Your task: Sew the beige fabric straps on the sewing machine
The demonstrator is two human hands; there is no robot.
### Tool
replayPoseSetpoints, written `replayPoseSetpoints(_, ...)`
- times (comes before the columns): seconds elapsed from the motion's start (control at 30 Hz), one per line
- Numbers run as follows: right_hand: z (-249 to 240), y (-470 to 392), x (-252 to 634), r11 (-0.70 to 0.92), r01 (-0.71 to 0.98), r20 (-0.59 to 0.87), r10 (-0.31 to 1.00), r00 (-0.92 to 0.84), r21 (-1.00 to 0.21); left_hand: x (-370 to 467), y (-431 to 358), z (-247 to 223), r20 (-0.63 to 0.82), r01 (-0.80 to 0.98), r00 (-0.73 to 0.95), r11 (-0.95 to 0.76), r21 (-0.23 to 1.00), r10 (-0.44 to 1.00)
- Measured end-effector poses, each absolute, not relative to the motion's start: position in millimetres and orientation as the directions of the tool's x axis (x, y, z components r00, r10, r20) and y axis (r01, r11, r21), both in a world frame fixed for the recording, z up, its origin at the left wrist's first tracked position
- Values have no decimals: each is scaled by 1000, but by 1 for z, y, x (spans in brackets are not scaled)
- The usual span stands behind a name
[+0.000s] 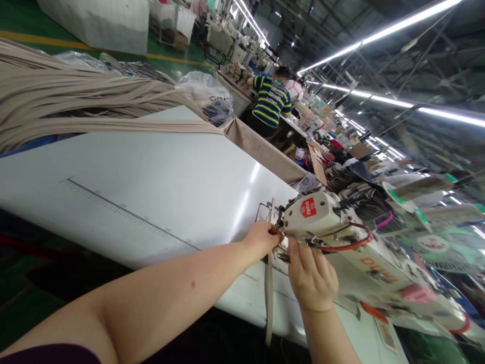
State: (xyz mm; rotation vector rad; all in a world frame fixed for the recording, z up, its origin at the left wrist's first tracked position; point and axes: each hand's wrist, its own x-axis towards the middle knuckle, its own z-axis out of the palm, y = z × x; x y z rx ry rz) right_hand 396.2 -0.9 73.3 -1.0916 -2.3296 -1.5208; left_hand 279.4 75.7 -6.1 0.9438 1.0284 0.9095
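A sewing machine (316,215) with a white head stands on the pale worktable. My left hand (264,237) is beside its needle area, fingers closed in a pinch. Opposite it, my right hand (312,275) has its thumb and fingers pressed together under the machine head. The fingertips of both hands almost meet; whatever lies between them is too small or hidden to make out. A narrow beige strap (269,303) runs under my left hand, showing past the needle area and hanging over the table's front edge.
Long beige strips (76,96) lie bundled along the far left of the worktable (162,172), which has a printed ruler (129,210). A fabric-lined bin (261,151) adjoins the far edge. A co-worker in a striped shirt (271,103) is beyond. A green fan (435,245) stands right.
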Motion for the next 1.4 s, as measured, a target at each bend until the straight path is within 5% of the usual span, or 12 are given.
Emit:
replayPoseSetpoints(0.23, 68, -22, 396, 330, 705, 509, 512, -692, 628, 268, 70, 10, -279, -189, 279, 337, 922, 919)
replayPoseSetpoints(0.47, 39, -35, 400, 314, 948, 588, 757, -286, 56, 263, 66, 14, -265, -232, 309, 343, 910, 913)
replayPoseSetpoints(0.6, 32, -36, 409, 205, 974, 527, 841, -122, -100, 260, 64, 21, -281, -236, 309, 359, 903, 909)
replayPoseSetpoints(1.13, 50, -19, 382, 119, 933, 679, 655, -332, 341, 264, 67, 14, -281, -269, 320, 372, 888, 905)
replayPoseSetpoints(1.4, 49, -7, 377, 51, 909, 699, 621, -353, 414, 268, 70, 5, -277, -261, 308, 361, 895, 910)
